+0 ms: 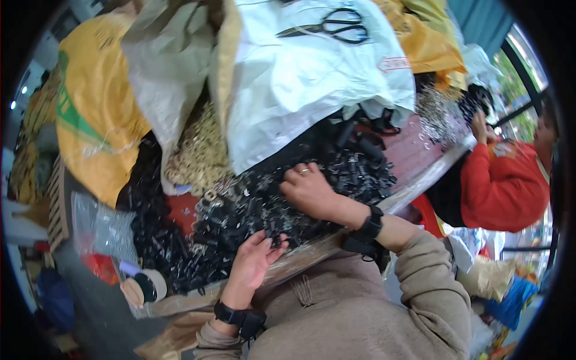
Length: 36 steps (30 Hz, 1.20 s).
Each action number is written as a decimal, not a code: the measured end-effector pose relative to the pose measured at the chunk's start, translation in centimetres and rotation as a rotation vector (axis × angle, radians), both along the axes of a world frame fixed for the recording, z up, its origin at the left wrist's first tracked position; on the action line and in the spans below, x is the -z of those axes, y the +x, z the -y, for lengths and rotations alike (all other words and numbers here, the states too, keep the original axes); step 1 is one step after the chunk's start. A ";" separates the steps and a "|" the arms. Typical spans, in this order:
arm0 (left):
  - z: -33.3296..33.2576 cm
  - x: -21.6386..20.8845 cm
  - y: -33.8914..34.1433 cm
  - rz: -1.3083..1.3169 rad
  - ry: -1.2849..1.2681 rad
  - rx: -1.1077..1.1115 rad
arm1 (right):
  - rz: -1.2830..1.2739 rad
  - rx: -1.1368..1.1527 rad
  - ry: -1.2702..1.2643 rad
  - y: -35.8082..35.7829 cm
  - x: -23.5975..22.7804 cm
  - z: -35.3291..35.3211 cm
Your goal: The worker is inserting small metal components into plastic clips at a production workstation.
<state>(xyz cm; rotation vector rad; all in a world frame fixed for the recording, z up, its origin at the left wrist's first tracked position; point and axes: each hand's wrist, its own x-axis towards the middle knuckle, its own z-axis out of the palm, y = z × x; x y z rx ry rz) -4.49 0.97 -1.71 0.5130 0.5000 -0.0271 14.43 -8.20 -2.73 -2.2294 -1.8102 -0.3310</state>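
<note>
My left hand is at the table's near edge, palm partly turned up. Its fingers close on a small black plastic part. Farther in and to the right, my right hand reaches over a heap of small black plastic parts. Its fingers are curled down at the heap, and what they pinch, if anything, is hidden. Small shiny metal bits are mixed into the heap around both hands. Beyond them a large white woven sack lies with its mouth toward me, and black parts spread from beneath it.
Black-handled scissors rest on the white sack. Beige small pieces spill from a greyish sack; a yellow sack stands left. Tape rolls sit at the left corner. Right, a person in red handles parts by a metal pile.
</note>
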 end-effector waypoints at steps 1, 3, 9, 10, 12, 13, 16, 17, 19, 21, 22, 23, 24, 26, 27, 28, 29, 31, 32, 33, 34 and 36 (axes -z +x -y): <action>-0.1 0.0 -0.4 -0.004 0.003 -0.024 | 0.004 0.015 0.002 0.1 0.0 0.2; -0.3 0.0 -0.7 -0.016 0.010 -0.081 | -0.027 -0.005 0.009 0.4 0.0 0.4; 0.2 0.3 0.1 0.002 -0.022 -0.077 | -0.217 -0.064 0.024 0.7 -1.1 1.6; 0.0 0.3 0.0 -0.005 -0.014 -0.075 | -0.281 -0.043 0.049 0.7 -1.3 1.8; -0.2 0.2 0.1 -0.013 -0.005 -0.077 | -0.409 0.002 0.100 0.5 -1.6 2.1; -0.1 0.1 0.4 0.002 -0.009 -0.071 | -0.411 -0.001 0.099 0.5 -1.5 2.3; 0.3 -0.3 1.0 0.040 -0.025 -0.046 | -0.707 -0.026 0.236 0.7 -1.9 3.0; 0.3 -0.5 1.0 0.037 -0.003 -0.057 | -0.704 -0.021 0.234 0.6 -2.1 3.3; 0.3 -0.7 1.0 0.029 0.043 -0.078 | -0.937 -0.001 0.123 0.4 -2.7 3.7; 0.6 -0.5 1.7 0.053 0.046 -0.082 | -1.056 0.002 0.068 -0.1 -3.1 3.7; 0.9 -0.4 2.2 0.077 0.048 -0.085 | -1.168 0.023 0.053 -0.3 -3.2 3.9; 0.9 -0.4 2.3 0.101 0.051 -0.089 | -1.280 0.043 0.037 -0.6 -3.3 4.1; 0.8 -0.4 2.2 0.100 0.052 -0.090 | -1.392 0.064 0.020 -0.8 -3.3 4.1; 0.6 -0.6 2.1 0.118 0.076 -0.103 | -1.359 0.021 -0.011 -1.2 -3.5 3.8; 0.6 -0.6 2.1 0.127 0.088 -0.111 | -1.324 -0.025 -0.045 -1.5 -3.6 3.6; 0.7 -0.6 2.2 0.124 0.088 -0.107 | -1.288 -0.072 -0.077 -1.7 -3.7 3.5; 1.0 -0.5 2.6 0.142 0.060 -0.088 | -1.291 -0.070 -0.075 -1.8 -3.9 3.6; 1.4 -0.6 3.3 0.183 0.003 -0.050 | -1.233 -0.085 -0.130 -1.6 -4.2 3.9; 1.3 -0.6 3.2 0.184 0.003 -0.047 | -1.204 -0.091 -0.157 -1.6 -4.3 4.0; 1.0 -0.5 2.8 0.183 0.001 -0.057 | -1.203 -0.089 -0.155 -1.5 -4.3 4.1; 0.8 -0.5 2.4 0.182 -0.002 -0.068 | -1.246 -0.110 -0.128 -1.5 -4.2 4.2; 0.6 -0.5 2.1 0.180 -0.001 -0.082 | -1.335 -0.159 -0.072 -1.6 -4.0 4.1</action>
